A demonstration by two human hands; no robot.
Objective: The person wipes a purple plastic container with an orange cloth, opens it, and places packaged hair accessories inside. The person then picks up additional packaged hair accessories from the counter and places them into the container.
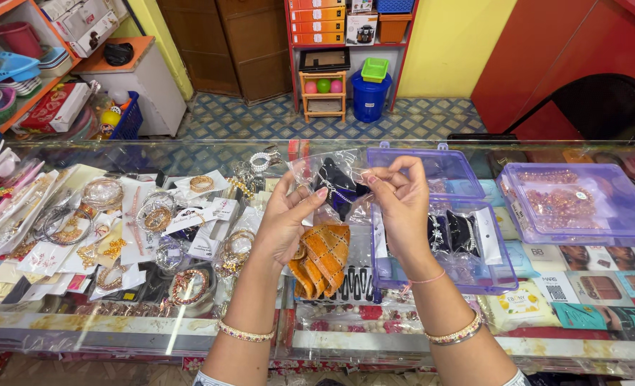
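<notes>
Both hands are raised over the glass counter [60,325], pinching the top edge of a small clear plastic bag [335,186] between them. The left hand [283,223] grips the bag's left corner with thumb and fingertips closed on it; the right hand [401,207] is closed on the right corner the same way — held taut like that, the dark jewellery piece inside hangs in view. An orange checked cloth [322,257] lies just below the bag, tucked by the left palm. Right beneath the right hand sits an open purple plastic box [475,282]; a second one, lid shut, rests further right [582,204]. To the left, bangles and carded trinkets [117,229] crowd the glass. Beyond the counter — a tiled floor, a blue bucket [370,96], shelves of boxes and a black chair [603,107].
</notes>
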